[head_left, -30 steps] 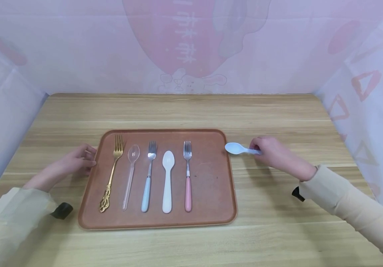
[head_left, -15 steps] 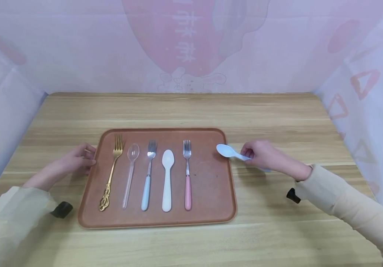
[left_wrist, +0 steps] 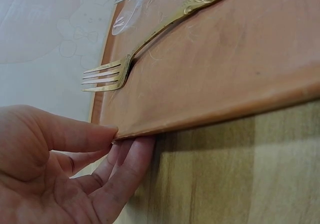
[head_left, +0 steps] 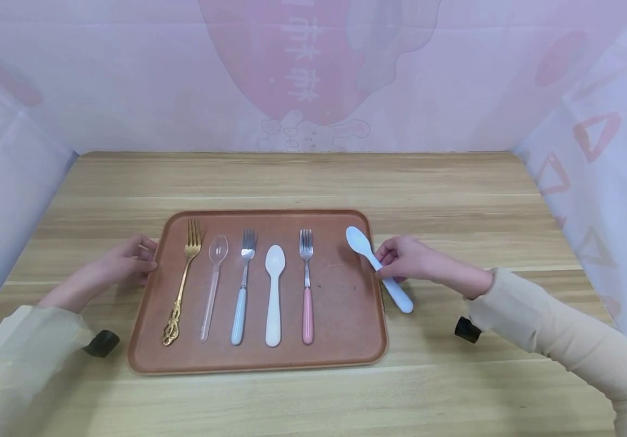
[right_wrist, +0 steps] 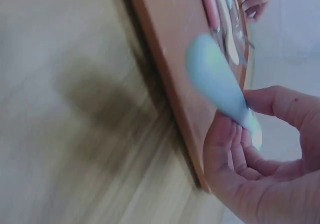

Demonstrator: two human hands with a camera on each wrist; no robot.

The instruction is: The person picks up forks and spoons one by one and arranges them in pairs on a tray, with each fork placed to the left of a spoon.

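Head view, tabletop (head_left: 455,182): unchanged under everything.
Tray (head_left: 346,340): left hand (head_left: 122,264) fingers still pinch its left rim.
Pale blue spoon (head_left: 370,258): right hand (head_left: 408,261) fingers grip its handle; bowl has swung from beside the tray to over its right edge, next to the pink-handled fork (head_left: 306,285).

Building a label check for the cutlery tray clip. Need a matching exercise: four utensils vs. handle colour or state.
Column 1:
1. leftmost fork
2. second fork
3. third fork
4. pale blue spoon

Column 2:
A. pink handle
B. held by the right hand over the tray edge
C. gold, ornate handle
D. light blue handle

Pairs: 1-C, 2-D, 3-A, 4-B
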